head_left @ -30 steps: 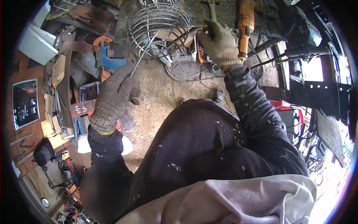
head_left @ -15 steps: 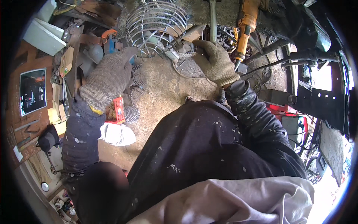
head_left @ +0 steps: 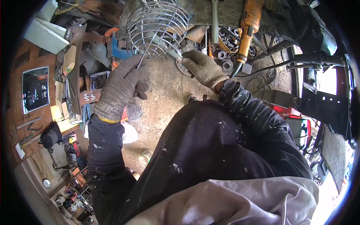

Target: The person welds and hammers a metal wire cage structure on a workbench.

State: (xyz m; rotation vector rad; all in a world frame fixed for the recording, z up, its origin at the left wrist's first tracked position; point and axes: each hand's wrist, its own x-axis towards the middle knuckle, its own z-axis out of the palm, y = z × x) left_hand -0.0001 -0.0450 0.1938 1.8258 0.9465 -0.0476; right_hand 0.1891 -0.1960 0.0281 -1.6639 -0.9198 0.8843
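Observation:
A round cage of bent metal rods (head_left: pixel 157 32) lies at the far edge of the work surface. My left hand (head_left: pixel 116 86), in a grey knitted glove with a yellow cuff edge, is at its near left side. Its fingertips are beside the end of one rod, and the thumb stands apart from the fingers. My right hand (head_left: pixel 205 69), in a beige knitted glove, reaches left with fingers stretched out and nothing visible in them. Its fingertips are close to the cage's near right side. Beyond it hangs a long grey-green metal handle (head_left: pixel 215 24).
An orange power tool (head_left: pixel 249 28) lies at the far right, near metal rings (head_left: pixel 227 65) and a black cable. Wire coils (head_left: pixel 134 112) and a white bag (head_left: pixel 130 133) are on the floor by my left forearm. At the left stands a brown board (head_left: pixel 17 82).
My right hand has moved left, away from the metal handle. My left hand has come nearer and turned, with its thumb now pointing toward me. A blurred dark shape at lower left has gone.

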